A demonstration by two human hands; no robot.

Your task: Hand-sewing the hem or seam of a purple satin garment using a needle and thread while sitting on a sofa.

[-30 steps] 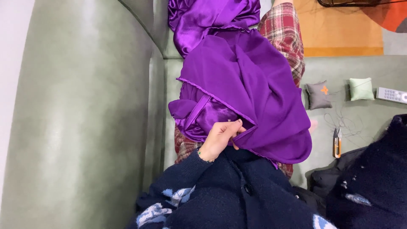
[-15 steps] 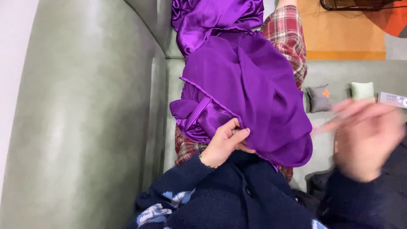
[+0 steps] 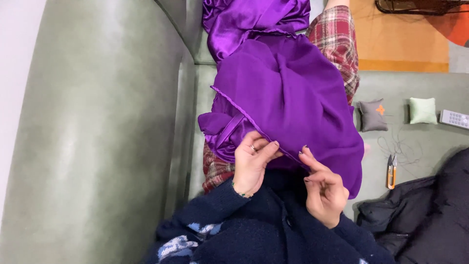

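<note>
purple fabric point(image 3: 288, 98) cut off at top edge, remote point(image 3: 455, 119) cropped at right

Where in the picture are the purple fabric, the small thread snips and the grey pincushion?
purple fabric point(image 3: 293, 93): head view, middle of the matte upper layer.
thread snips point(image 3: 391, 172): head view, on the orange handle.
grey pincushion point(image 3: 372, 115): head view, centre of the cushion.

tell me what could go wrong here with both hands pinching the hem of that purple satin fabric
The shiny purple satin fabric is bunched on the lap, so its hem might slip from the left hand and right hand. The orange-handled thread snips lie loose on the green sofa seat amid stray thread and could snag or get sat on.
</note>
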